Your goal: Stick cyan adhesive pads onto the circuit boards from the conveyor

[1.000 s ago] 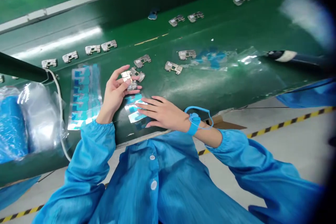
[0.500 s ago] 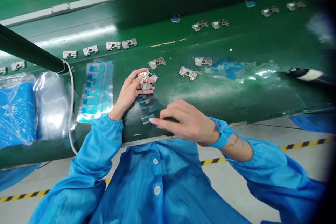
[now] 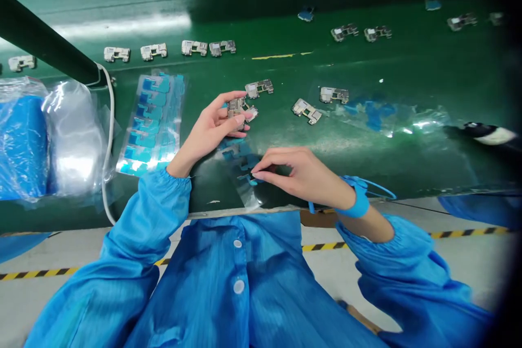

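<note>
In the head view my left hand point(image 3: 212, 124) is closed around a small metal-shielded circuit board point(image 3: 236, 107), with the thumb across its lower part. Beneath that hand lies a clear sheet point(image 3: 250, 196) bearing several blue film stickers point(image 3: 238, 153). My right hand point(image 3: 299, 175), with a blue wrist strap point(image 3: 358, 198), pinches a blue film sticker at the sheet's right edge between thumb and forefinger; the fingertips partly hide it. Another circuit board point(image 3: 260, 88) rests just beyond my left fingertips. Two more boards, a tilted one point(image 3: 306, 111) and a level one point(image 3: 334, 95), lie to the right.
A larger sheet of blue stickers point(image 3: 150, 119) lies left, beside a white cable point(image 3: 109, 147) and plastic-wrapped blue material point(image 3: 22, 147). Several boards point(image 3: 194, 48) line the back. Crumpled clear film with blue scraps point(image 3: 375, 114) and a black-and-white object point(image 3: 489, 133) are at right.
My right thumb and forefinger have come together at the blue film sticker. My left hand keeps hold of the circuit board. The whole view has shifted slightly.
</note>
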`<state>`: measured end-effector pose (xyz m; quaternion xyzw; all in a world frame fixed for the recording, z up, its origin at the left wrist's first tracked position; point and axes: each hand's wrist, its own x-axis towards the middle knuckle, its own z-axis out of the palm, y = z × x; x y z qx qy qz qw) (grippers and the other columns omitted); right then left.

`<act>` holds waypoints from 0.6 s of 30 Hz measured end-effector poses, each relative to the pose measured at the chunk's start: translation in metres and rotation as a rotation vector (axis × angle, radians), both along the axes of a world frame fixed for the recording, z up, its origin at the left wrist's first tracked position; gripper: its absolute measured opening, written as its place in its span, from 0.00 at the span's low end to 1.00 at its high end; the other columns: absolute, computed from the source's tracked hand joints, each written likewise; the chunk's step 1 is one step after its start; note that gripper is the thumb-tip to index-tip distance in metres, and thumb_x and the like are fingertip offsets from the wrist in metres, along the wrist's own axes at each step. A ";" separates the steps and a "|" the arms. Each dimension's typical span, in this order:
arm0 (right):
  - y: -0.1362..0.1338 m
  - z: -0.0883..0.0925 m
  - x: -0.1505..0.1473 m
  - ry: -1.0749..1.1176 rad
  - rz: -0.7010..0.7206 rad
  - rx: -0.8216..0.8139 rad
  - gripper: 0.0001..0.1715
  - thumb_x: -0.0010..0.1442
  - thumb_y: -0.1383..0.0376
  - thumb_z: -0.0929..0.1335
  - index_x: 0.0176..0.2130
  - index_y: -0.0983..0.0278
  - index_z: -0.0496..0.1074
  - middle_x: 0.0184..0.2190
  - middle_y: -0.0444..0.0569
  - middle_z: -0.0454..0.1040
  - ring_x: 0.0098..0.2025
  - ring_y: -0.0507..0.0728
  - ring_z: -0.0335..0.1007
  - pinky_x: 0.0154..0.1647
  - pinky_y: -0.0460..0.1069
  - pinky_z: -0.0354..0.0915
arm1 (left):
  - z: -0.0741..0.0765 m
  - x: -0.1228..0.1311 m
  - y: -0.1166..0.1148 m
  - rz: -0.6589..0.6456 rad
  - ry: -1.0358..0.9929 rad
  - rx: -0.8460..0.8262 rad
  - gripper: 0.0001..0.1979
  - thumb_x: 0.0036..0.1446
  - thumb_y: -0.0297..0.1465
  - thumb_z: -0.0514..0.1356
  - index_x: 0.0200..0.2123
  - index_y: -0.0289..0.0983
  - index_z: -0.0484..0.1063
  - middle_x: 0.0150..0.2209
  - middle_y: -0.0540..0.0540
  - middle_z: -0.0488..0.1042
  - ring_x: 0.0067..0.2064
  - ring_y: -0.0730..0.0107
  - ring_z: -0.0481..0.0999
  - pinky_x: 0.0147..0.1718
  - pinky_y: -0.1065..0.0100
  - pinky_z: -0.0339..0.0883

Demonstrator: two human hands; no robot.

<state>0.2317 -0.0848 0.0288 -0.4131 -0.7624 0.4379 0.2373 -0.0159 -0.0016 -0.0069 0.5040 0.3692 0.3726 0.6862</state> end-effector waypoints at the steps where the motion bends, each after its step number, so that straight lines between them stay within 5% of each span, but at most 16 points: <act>1: -0.003 -0.007 -0.002 -0.030 -0.005 -0.044 0.05 0.73 0.65 0.76 0.41 0.62 0.86 0.34 0.45 0.84 0.33 0.53 0.78 0.35 0.49 0.69 | 0.006 -0.002 -0.004 0.022 0.009 0.032 0.35 0.64 0.45 0.76 0.69 0.43 0.71 0.54 0.43 0.87 0.50 0.59 0.90 0.51 0.59 0.86; 4: -0.007 -0.022 -0.007 -0.102 0.002 -0.105 0.06 0.73 0.67 0.75 0.41 0.64 0.85 0.33 0.46 0.84 0.32 0.52 0.76 0.36 0.49 0.67 | 0.025 -0.012 -0.027 0.127 0.111 0.105 0.38 0.62 0.39 0.78 0.70 0.44 0.70 0.54 0.43 0.86 0.50 0.61 0.88 0.50 0.61 0.83; 7: -0.005 -0.024 -0.011 -0.163 0.045 -0.130 0.04 0.74 0.69 0.75 0.45 0.67 0.84 0.35 0.47 0.84 0.32 0.53 0.74 0.38 0.49 0.66 | 0.037 -0.021 -0.065 0.127 0.294 0.070 0.36 0.62 0.34 0.78 0.69 0.45 0.72 0.42 0.49 0.84 0.38 0.68 0.82 0.38 0.67 0.76; 12: 0.003 -0.011 -0.016 -0.377 0.158 -0.172 0.04 0.71 0.68 0.77 0.45 0.68 0.84 0.38 0.51 0.84 0.36 0.56 0.75 0.40 0.51 0.63 | 0.033 -0.014 -0.130 0.019 0.720 0.163 0.24 0.63 0.26 0.73 0.61 0.46 0.78 0.29 0.56 0.73 0.29 0.71 0.73 0.32 0.67 0.64; 18: 0.015 0.000 -0.023 -0.560 0.326 -0.207 0.06 0.72 0.70 0.73 0.41 0.65 0.83 0.41 0.53 0.85 0.43 0.61 0.78 0.44 0.53 0.63 | 0.023 0.013 -0.156 -0.081 1.178 0.184 0.35 0.64 0.39 0.77 0.71 0.45 0.71 0.47 0.45 0.86 0.41 0.53 0.87 0.37 0.61 0.71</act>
